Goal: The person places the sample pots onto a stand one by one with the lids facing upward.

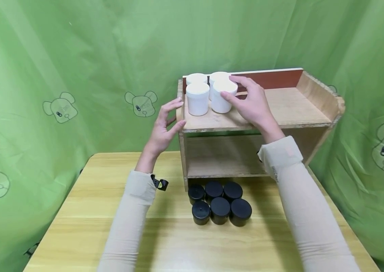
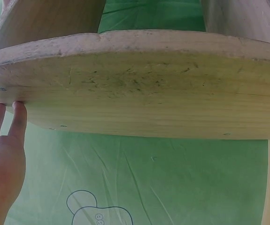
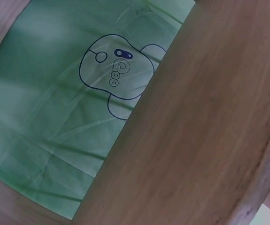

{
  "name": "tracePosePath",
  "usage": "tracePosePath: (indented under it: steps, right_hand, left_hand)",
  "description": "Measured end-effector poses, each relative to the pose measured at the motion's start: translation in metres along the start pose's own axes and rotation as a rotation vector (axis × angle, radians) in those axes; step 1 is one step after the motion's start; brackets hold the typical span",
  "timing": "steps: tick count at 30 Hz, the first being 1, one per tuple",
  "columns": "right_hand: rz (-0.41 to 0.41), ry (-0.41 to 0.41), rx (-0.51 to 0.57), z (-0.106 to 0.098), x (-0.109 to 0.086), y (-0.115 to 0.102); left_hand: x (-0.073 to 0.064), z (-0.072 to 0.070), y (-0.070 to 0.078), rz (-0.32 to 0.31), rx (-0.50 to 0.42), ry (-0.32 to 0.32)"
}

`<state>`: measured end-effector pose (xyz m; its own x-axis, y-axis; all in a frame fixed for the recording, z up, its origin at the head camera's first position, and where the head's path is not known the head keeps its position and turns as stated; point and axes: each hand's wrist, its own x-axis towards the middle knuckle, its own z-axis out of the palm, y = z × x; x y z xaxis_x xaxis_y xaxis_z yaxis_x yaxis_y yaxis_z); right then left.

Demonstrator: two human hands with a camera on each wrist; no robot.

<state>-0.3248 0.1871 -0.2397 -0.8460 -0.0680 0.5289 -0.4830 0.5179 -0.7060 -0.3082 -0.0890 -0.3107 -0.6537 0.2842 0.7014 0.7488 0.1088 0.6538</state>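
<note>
In the head view, my right hand (image 1: pixel 251 104) pinches a white jar (image 1: pixel 221 101) on the top shelf, with the thumb at its front and a finger behind its rim. Close to its left stands another white jar (image 1: pixel 198 104), and two more, a rear left jar (image 1: pixel 196 78) and a rear right jar (image 1: pixel 218 75), are partly hidden behind. My left hand (image 1: pixel 162 130) touches the left side panel of the wooden shelf unit (image 1: pixel 212 151), thumb by the front edge. Straight fingers (image 2: pixel 18 122) rest against the panel's outer face in the left wrist view.
Several black lidded jars (image 1: pixel 220 207) stand in two rows on the wooden table (image 1: pixel 110 211), at the foot of the unit. A raised side panel (image 1: pixel 321 92) bounds the top shelf on the right. Behind hangs a green curtain (image 1: pixel 110 49).
</note>
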Motion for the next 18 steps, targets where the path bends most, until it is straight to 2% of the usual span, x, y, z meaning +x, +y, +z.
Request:
tracePosePath:
  steps: [3, 10, 18]
  right_hand:
    - [0.016, -0.005, 0.003, 0.001, 0.000, 0.001]
    - [0.030, -0.011, 0.013, 0.002, 0.001, 0.003]
    - [0.033, -0.012, 0.001, 0.003, 0.002, 0.004]
  left_hand:
    - [0.000, 0.000, -0.002, -0.012, -0.006, -0.001]
    - [0.003, 0.000, -0.027, 0.001, 0.011, 0.007]
    - [0.003, -0.003, -0.032, 0.034, 0.007, -0.004]
